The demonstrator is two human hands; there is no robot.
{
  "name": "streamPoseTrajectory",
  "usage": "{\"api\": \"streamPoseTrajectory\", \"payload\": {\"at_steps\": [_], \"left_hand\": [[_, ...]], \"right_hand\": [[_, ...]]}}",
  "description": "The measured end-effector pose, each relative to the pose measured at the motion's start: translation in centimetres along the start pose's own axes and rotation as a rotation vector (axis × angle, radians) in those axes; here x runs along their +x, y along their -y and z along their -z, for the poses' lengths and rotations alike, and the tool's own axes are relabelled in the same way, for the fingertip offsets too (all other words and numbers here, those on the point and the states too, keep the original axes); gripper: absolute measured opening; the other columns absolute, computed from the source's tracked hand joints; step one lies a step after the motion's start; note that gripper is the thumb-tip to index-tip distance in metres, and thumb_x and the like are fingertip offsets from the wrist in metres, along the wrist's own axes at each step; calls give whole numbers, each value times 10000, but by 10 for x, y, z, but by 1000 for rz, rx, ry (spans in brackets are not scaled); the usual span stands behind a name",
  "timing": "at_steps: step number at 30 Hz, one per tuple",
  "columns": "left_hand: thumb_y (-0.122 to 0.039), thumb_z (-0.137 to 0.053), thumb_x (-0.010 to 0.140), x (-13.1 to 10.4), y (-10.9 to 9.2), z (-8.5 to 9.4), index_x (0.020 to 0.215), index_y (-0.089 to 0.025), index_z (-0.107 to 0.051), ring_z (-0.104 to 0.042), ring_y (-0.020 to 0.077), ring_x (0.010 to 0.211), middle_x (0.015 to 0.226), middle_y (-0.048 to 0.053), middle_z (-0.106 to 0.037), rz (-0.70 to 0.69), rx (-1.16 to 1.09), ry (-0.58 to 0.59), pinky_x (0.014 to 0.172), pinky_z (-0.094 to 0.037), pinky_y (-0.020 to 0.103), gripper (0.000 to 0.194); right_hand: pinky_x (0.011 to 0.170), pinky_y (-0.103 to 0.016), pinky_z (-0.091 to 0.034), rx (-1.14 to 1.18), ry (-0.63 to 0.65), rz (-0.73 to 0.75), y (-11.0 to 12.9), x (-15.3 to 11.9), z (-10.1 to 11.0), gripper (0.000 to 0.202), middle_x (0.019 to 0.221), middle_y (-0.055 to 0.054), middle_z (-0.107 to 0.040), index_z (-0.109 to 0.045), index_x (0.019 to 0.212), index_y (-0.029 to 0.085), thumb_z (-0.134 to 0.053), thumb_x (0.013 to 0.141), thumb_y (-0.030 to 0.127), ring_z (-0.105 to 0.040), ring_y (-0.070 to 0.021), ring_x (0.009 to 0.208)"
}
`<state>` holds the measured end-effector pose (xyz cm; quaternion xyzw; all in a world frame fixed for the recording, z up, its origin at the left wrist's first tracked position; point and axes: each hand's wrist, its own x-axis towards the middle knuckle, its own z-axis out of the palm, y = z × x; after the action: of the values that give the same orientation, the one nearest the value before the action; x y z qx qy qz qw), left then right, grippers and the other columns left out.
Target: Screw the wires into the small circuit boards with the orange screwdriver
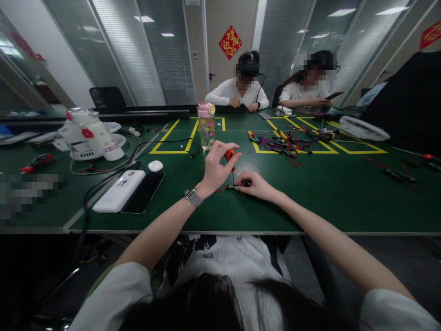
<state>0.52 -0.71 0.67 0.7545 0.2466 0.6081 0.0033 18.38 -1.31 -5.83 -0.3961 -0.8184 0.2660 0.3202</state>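
Observation:
My left hand (pixel 219 166) is curled around the orange and black handle of a screwdriver (pixel 229 155). The screwdriver stands upright, and its thin shaft runs down to a small green circuit board (pixel 232 186) on the table. Pressed low beside the shaft, my right hand (pixel 254 185) has its fingers closed on the board's near end. A red wire trails from the board to the left. Something small and dark shows at the right fingers, too unclear to name.
Several wired boards lie in a tangled pile (pixel 280 142) beyond my right hand. A pink-lidded bottle (pixel 206 126) stands behind my left hand. A white power bank (pixel 119 191), a black phone (pixel 143 193) and cables lie left. Two people sit across the green table (pixel 310 202).

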Motion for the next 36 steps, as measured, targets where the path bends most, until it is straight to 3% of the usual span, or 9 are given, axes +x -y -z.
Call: {"api": "streamPoseTrajectory", "payload": {"at_steps": [8, 16, 23, 26, 30, 33, 36], "left_hand": [[-225, -352, 990, -3, -1, 0, 1281, -190, -510, -588, 137, 974, 1077, 63, -635, 11, -112, 93, 887, -469, 295, 333], [-246, -507, 936, -3, 0, -2, 1222, -188, -538, -609, 149, 922, 1003, 52, -654, 8, -56, 33, 867, -483, 315, 294], [-280, -634, 865, -1, -2, -2, 1009, -191, -637, -547, 130, 766, 807, 6, -566, -3, -7, -31, 728, -464, 269, 169], [-297, -557, 916, -1, -2, -1, 1045, -205, -632, -548, 131, 786, 836, 13, -574, 24, -14, -2, 747, -466, 275, 175], [-257, -371, 990, -3, -2, -1, 1194, -203, -570, -576, 147, 963, 1023, 55, -618, 38, -64, 64, 866, -465, 302, 289], [-237, -347, 994, -3, -1, -1, 1259, -200, -518, -580, 152, 1040, 1117, 67, -625, 20, -95, 91, 919, -458, 313, 318], [-232, -379, 983, -3, -1, -2, 1238, -199, -524, -595, 151, 998, 1074, 61, -638, 9, -90, 88, 902, -467, 315, 295]], "right_hand": [[602, -249, -437, 7, 0, -2, 0, 0, 0, 115, 747, -25, -600, -697, 830, 143, -658, 758, 224, -548, -125, 641], [600, -248, -436, 4, -1, 0, 0, 0, 0, 108, 735, -21, -599, -695, 823, 148, -665, 756, 226, -543, -124, 640], [603, -255, -438, 8, -3, 10, -1, 0, 0, 117, 741, -23, -593, -695, 828, 142, -665, 758, 231, -543, -127, 643], [603, -256, -438, 2, -2, 5, -1, 0, 0, 115, 736, -23, -593, -697, 827, 143, -666, 758, 230, -542, -129, 644], [609, -255, -443, -2, -3, 4, 0, 0, 1, 114, 746, -26, -602, -697, 826, 144, -665, 759, 230, -547, -129, 652], [611, -254, -445, 5, -3, 7, 1, 0, 1, 113, 751, -28, -606, -696, 822, 141, -666, 758, 230, -548, -129, 652], [608, -255, -445, 5, -6, 4, 1, 0, 0, 110, 745, -28, -607, -693, 817, 144, -664, 759, 232, -547, -130, 648]]}}
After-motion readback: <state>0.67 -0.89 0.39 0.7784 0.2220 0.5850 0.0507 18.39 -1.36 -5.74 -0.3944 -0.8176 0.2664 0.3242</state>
